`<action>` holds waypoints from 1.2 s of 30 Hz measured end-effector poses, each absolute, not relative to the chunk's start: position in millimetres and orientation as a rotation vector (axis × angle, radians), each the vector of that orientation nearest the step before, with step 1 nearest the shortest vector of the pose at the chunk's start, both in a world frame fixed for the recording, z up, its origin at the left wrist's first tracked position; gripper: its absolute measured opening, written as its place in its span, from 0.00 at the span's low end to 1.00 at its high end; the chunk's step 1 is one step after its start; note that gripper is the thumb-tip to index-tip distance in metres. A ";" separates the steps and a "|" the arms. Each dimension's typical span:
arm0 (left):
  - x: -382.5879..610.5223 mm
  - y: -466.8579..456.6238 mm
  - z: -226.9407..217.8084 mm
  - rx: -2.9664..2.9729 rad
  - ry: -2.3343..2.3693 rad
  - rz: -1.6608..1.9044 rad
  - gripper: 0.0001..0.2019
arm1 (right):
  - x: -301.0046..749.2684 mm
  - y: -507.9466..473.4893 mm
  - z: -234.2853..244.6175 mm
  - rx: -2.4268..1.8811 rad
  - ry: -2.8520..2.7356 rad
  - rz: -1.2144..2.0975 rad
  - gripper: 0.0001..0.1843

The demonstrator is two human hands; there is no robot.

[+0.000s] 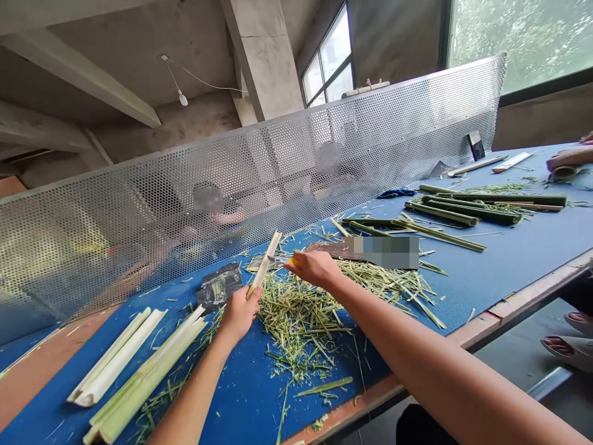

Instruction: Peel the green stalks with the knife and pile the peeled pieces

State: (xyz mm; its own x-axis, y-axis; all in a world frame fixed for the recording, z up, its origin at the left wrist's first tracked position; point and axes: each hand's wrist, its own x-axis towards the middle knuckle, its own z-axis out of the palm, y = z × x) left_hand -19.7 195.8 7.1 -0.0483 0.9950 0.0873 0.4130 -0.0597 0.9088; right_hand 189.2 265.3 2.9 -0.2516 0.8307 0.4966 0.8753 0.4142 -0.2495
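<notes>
- Pale bamboo strip [265,266] is slanting upward above the blue tabletop [241,395], just left of the right hand.
- Left hand [241,310] is gripping the strip's lower end, fingers wrapped round it.
- Right hand [317,269] is clenching a yellow-handled knife [290,262], its blade meeting the strip's side.
- Shavings [301,315] are lying heaped beneath the hands.
- Split lengths [152,374] are resting at left; green stalks [477,213] are lying beyond, at right.
</notes>
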 end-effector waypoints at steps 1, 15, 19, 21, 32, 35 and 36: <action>-18.9 195.0 8.9 1.544 1.542 1.077 0.22 | 188.6 265.4 3.6 -1.441 -2.112 -0.101 0.31; -39.3 127.2 18.3 1.413 1.838 1.044 0.25 | 220.3 280.6 -0.8 -1.651 -1.764 0.310 0.34; -34.6 126.8 15.3 1.343 1.801 1.043 0.28 | 193.4 260.1 3.3 -1.378 -1.910 0.163 0.34; -26.3 128.9 12.7 1.332 1.760 1.026 0.28 | 183.3 250.6 3.4 -1.236 -2.023 0.121 0.33; -0.1 134.4 8.3 1.336 1.789 0.983 0.29 | 185.4 259.6 0.6 -1.346 -2.115 0.034 0.38; 3.1 127.0 7.6 1.326 1.799 0.973 0.28 | 193.1 266.1 0.4 -1.414 -2.080 0.112 0.39; 3.5 124.3 7.3 1.333 1.803 0.978 0.28 | 196.8 268.7 0.2 -1.462 -2.049 0.152 0.40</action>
